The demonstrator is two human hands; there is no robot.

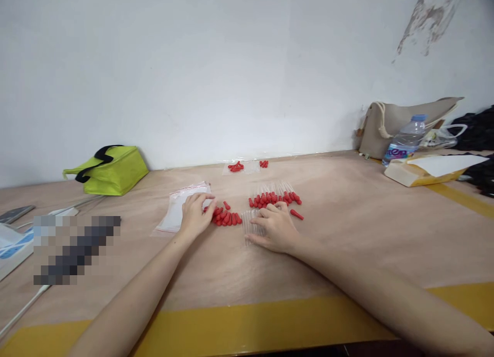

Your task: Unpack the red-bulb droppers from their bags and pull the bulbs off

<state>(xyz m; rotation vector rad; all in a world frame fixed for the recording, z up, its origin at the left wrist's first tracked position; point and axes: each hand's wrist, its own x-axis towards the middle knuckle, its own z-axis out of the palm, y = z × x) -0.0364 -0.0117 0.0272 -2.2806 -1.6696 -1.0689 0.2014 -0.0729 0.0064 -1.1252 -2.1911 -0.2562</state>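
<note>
My left hand rests on the table with its fingers curled, fingertips touching a pile of small red rubber caps and lying over the edge of a stack of clear zip bags. My right hand lies palm down on a bunch of clear glass tubes, fingers pressed on them. Just beyond it sits a row of tubes fitted with red caps. One loose red cap lies to the right of that hand.
A clear bag with more red caps lies near the wall. A lime green lunch bag stands at the left, a beige tote, a water bottle and a paper packet at the right. A phone lies at the far left.
</note>
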